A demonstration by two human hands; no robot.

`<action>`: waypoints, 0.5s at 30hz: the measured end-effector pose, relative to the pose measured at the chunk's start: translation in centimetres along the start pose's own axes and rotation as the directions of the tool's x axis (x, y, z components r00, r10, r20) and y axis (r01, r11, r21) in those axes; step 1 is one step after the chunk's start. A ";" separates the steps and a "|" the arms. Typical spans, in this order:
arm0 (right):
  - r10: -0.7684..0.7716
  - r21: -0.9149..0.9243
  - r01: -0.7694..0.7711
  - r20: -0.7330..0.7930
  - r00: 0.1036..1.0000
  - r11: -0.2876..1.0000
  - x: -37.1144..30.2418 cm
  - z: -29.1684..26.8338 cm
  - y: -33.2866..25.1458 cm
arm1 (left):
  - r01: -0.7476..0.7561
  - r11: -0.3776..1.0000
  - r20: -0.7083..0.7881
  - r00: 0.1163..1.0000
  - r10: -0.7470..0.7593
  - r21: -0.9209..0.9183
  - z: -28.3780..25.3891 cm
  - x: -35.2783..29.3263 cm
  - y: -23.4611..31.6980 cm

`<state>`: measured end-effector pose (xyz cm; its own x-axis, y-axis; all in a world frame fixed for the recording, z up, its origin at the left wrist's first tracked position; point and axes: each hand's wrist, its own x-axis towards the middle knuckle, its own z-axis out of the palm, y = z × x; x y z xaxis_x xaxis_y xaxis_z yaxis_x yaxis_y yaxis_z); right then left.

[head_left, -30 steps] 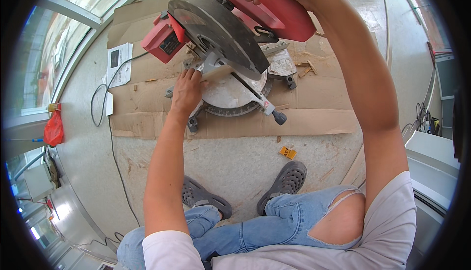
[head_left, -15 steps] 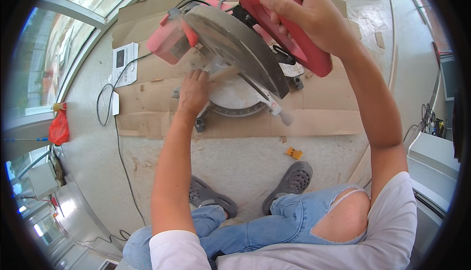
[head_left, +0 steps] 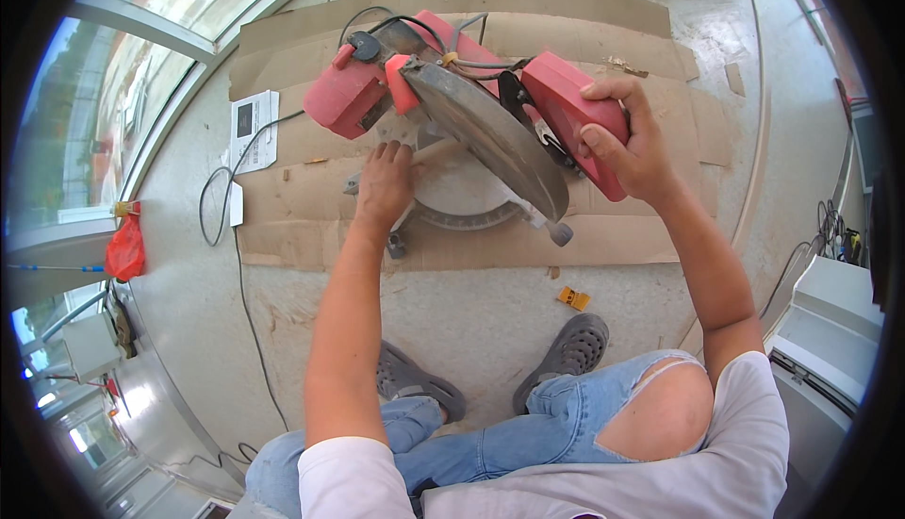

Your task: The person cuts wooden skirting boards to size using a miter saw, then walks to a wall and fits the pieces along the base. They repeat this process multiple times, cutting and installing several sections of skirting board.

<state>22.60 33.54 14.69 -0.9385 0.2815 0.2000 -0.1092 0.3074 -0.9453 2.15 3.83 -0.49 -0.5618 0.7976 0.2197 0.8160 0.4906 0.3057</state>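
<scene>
A red miter saw (head_left: pixel 349 99) sits in front of me, its head tilted over a round grey turntable (head_left: pixel 467 184). My right hand (head_left: pixel 630 147) is wrapped around the saw's red handle (head_left: pixel 563 104). The big round blade guard (head_left: pixel 490 137) hangs low above the turntable and hides part of it. My left hand (head_left: pixel 385 184) is closed at the left of the turntable, fingers curled over the end of a pale strip (head_left: pixel 436 152), which looks like wood. Where the strip meets the blade is hidden.
Flattened cardboard (head_left: pixel 622 222) lies beneath the saw. A black power cord (head_left: pixel 247 302) runs down the left, near a white printed sheet (head_left: pixel 255 132). A small yellow piece (head_left: pixel 572 297) lies before my right shoe (head_left: pixel 573 347). A red bag (head_left: pixel 124 246) hangs at left.
My right hand has brought the handle and saw head down and nearer to me, toward the turntable. My left hand stays at the strip. The whole view has shifted slightly.
</scene>
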 end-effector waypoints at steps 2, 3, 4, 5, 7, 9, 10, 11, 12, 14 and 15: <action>0.031 0.020 -0.032 0.009 0.999 0.999 -0.9 -0.1 0.9 | -0.006 1.000 0.008 1.000 0.006 0.003 0.0 0.0 -0.1; 0.046 0.028 -0.046 0.014 0.999 0.999 -1.1 -0.2 1.0 | -0.008 1.000 0.011 1.000 0.008 0.003 0.1 0.0 -0.1; 0.027 0.003 -0.027 0.002 1.000 1.000 -1.0 -0.3 1.0 | -0.011 1.000 0.014 1.000 0.011 0.002 0.1 0.0 -0.1; 0.004 -0.018 -0.005 -0.011 1.000 1.000 -0.5 -0.1 0.5 | -0.015 1.000 0.017 1.000 0.015 0.008 0.0 0.1 -0.2; 0.086 -0.021 -0.086 0.011 0.996 0.996 1.2 0.2 -1.2 | -0.018 1.000 0.023 1.000 0.018 -0.008 -0.4 0.1 -0.4; 0.110 -0.066 -0.106 0.060 0.992 0.992 5.2 1.2 -4.6 | 0.005 0.999 0.048 0.999 -0.003 -0.038 -1.0 -0.6 -0.7; 0.030 -0.135 -0.020 0.069 0.997 0.991 7.7 1.6 -6.0 | 0.022 0.998 0.063 0.998 -0.018 -0.067 -1.5 -0.8 -0.7; 0.016 -0.175 0.004 0.115 0.993 0.985 10.3 2.2 -7.2 | 0.045 0.995 0.080 0.996 -0.038 -0.086 -2.4 -1.3 -1.0; 0.003 -0.212 0.032 0.161 0.987 0.977 12.8 2.9 -9.0 | 0.024 0.996 0.032 0.999 -0.021 -0.090 -3.4 -1.9 -1.4; 0.079 -0.091 -0.055 0.282 0.956 0.994 18.0 4.4 -11.4 | -0.031 0.993 -0.056 0.998 0.024 -0.112 -5.0 -3.3 -2.0; -0.065 -0.366 0.167 0.276 0.959 0.915 20.6 3.5 -11.8 | -0.064 0.987 -0.055 0.997 0.056 -0.150 -5.2 -2.5 -1.2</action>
<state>3.42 32.58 29.03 -0.9833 -0.0010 0.1818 -0.1370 0.6615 -0.7373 1.86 -0.61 3.39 -0.5215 0.8033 0.2876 0.8206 0.3799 0.4269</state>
